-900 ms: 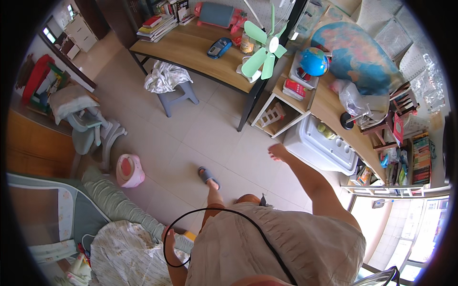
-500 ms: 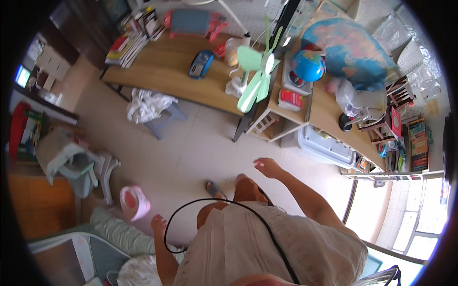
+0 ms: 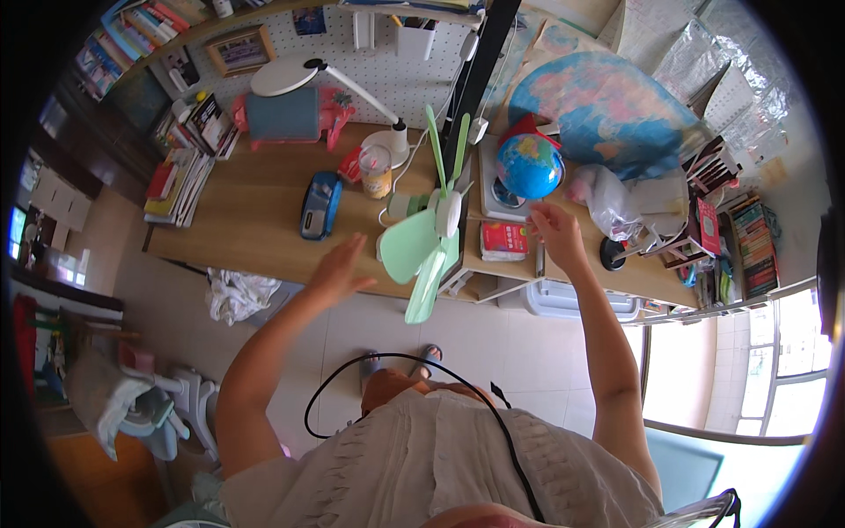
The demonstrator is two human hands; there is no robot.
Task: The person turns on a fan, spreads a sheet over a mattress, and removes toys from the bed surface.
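Note:
Both of my hands are raised over the front of the desks, on either side of a light green fan (image 3: 409, 246) with long blades. My left hand (image 3: 339, 271) is at the wooden desk's front edge, fingers spread and slightly blurred, holding nothing. Its nearest neighbours are the fan and a blue-and-black case-like object (image 3: 320, 206). On the other side, my right hand (image 3: 559, 236) hovers beside a red-covered book (image 3: 504, 238), just below a small globe (image 3: 529, 165). Its fingers are loosely bent and apart, with nothing seen in them.
A white desk lamp (image 3: 361, 92) and a drink cup (image 3: 376, 172) stand behind the fan. Stacked books (image 3: 176, 189) occupy the left end of the wooden desk (image 3: 255, 211). A stool bearing crumpled white cloth (image 3: 238, 295) is below. A black cable (image 3: 326, 392) loops before my body.
I have stepped up to the desks, which now appear closer. Both hands have risen from low beside my body to desk height, the left near the fan and the right near the red book.

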